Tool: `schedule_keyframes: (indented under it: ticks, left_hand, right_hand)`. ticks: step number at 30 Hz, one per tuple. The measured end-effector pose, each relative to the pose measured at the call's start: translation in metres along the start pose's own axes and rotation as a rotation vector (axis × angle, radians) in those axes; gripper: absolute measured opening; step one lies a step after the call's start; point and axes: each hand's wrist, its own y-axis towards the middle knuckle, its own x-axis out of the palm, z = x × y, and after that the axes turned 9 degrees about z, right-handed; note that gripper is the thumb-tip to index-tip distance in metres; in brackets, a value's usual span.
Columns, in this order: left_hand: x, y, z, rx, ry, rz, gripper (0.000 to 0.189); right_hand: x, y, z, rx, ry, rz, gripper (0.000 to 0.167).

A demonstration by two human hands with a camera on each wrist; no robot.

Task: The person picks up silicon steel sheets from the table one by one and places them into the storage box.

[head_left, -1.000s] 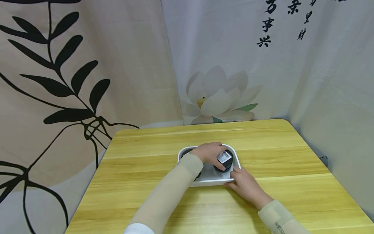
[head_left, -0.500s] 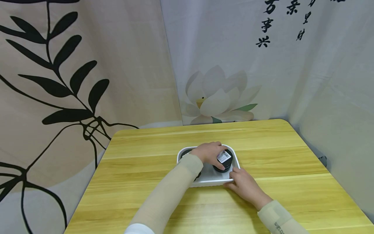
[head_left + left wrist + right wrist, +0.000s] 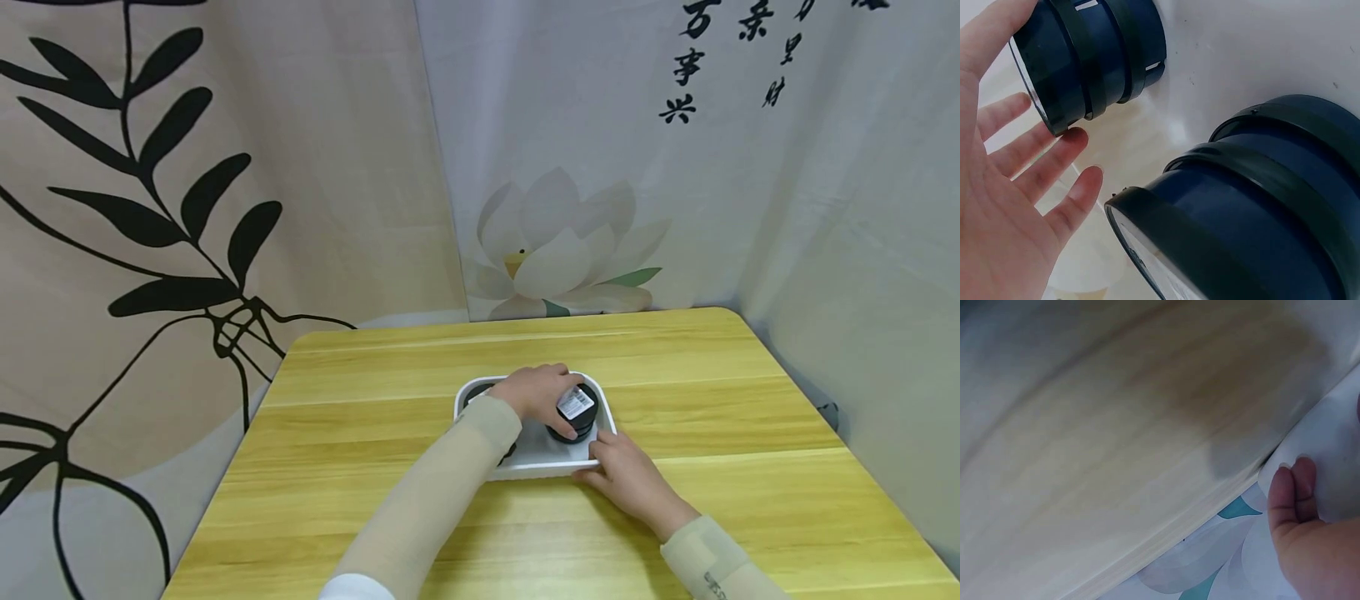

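Inside a white tray (image 3: 543,469) on the table stands a dark blue-black banded cylinder (image 3: 576,407) with a white barcode label on top. My left hand (image 3: 536,392) grips this cylinder from above, thumb on the near side and fingers on the far side. The left wrist view has the hand (image 3: 1022,162) around the end of the held cylinder (image 3: 1088,59), with a second banded cylinder (image 3: 1247,200) close by. My right hand (image 3: 630,479) holds the tray's near right corner, thumb outside and fingers over the rim. My left forearm hides much of the tray's left side.
The tray sits on a yellow wood-grain table (image 3: 360,433). Another dark round top (image 3: 477,390) shows at the tray's far left. Behind the table hangs a pale curtain (image 3: 360,167) printed with leaves, a lotus and dark characters.
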Motion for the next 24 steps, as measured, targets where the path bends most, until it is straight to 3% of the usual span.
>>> schedule_keyframes:
  ticks: [9,24]
  left_hand:
    - [-0.002,-0.011,-0.007,0.011,-0.039,0.044,0.091]
    - [-0.01,-0.045,-0.023,-0.037,-0.048,0.112,0.092]
  right_hand:
    - [-0.001,0.0,-0.003,0.021,0.005,-0.017,0.026]
    - [0.003,-0.001,-0.002,0.007,-0.01,0.009,0.026]
